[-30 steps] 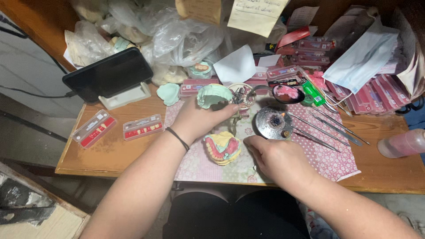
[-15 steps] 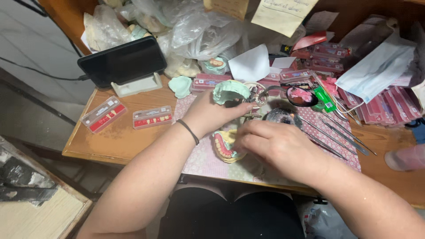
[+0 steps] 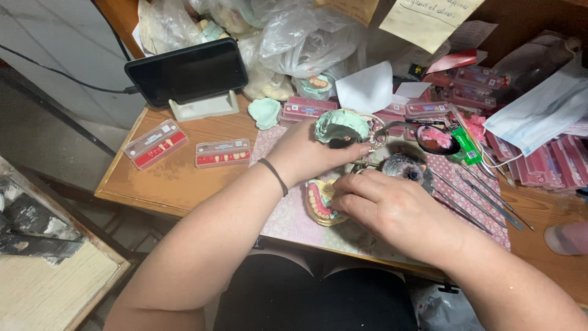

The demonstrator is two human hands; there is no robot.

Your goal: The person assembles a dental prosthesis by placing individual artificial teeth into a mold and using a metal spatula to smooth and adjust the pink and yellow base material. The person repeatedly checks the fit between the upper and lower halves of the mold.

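My left hand [image 3: 309, 153] reaches across a patterned mat [image 3: 288, 217] and grips a metal hinged frame that carries a pale green plaster cast [image 3: 340, 124]; the thumb lies along the frame under the cast. Just below it, a denture model [image 3: 318, 202] with pink wax and a row of teeth rests on the mat. My right hand [image 3: 392, 208] covers the model's right side, fingers curled onto it. A dark band circles my left wrist.
A phone on a stand [image 3: 187, 72] and two clear boxes of red tooth cards [image 3: 154, 143] lie at the left. A round metal dish [image 3: 404, 165], a black dish of pink wax [image 3: 438, 138], metal instruments [image 3: 484, 199], a face mask [image 3: 539, 110] and plastic bags [image 3: 306, 30] crowd the back and right.
My right hand has moved left from beside the metal dish onto the denture model. My left hand stays on the frame with the green cast. The view has shifted slightly.
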